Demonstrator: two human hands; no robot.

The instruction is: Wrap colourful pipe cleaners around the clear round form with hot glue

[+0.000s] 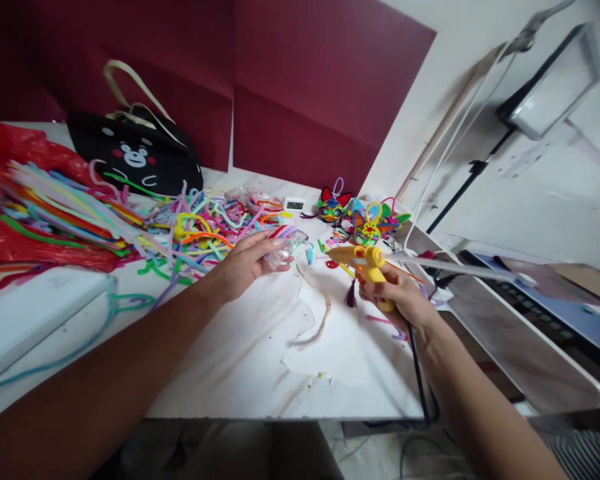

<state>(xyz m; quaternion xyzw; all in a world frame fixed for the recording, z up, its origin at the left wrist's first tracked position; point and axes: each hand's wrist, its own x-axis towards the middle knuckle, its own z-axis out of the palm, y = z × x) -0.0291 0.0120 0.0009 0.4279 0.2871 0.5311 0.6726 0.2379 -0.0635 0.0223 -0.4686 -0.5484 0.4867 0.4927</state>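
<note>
My right hand (400, 293) is wrapped round the handle of a yellow hot glue gun (357, 259), its nozzle pointing left. A long pale glue stick (450, 266) juts out of its back end, and a black cord hangs below. Over the white table, my left hand (253, 260) is closed on a small clear, shiny plastic item (286, 249), whose exact kind I cannot make out. A small teal piece (310, 254) lies between the item and the nozzle. Beneath the hands a tan strand (325, 310) rests on the white tabletop (240, 373).
Many coloured pipe cleaners (75, 207) spill from a red plastic bag (10, 240) at left. Behind stand a black bear-face bag (135, 153), a small digital clock (294, 205) and several colourful pipe-cleaner figures (367, 227). A white box (45, 313) sits left; a grey tray (520, 340) lies right.
</note>
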